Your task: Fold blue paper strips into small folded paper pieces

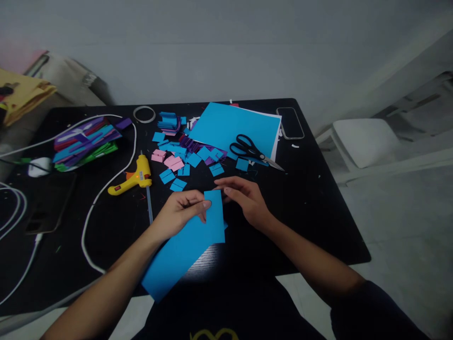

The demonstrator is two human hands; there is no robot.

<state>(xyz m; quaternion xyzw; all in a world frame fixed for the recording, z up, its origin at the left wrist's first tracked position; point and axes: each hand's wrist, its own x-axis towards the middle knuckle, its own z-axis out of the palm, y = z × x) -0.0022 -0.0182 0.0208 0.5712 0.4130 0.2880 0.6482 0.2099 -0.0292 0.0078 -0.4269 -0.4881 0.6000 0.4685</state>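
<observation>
Head view: 2 hands at blue paper.

Dark shirt with a loose short sleeve and a curved yellow print in front

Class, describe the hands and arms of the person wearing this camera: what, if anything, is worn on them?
The left hand and right hand are bare: no gloves, rings or watch show. A dark, loose short sleeve ends near the right elbow; the left sleeve is out of view.
</observation>
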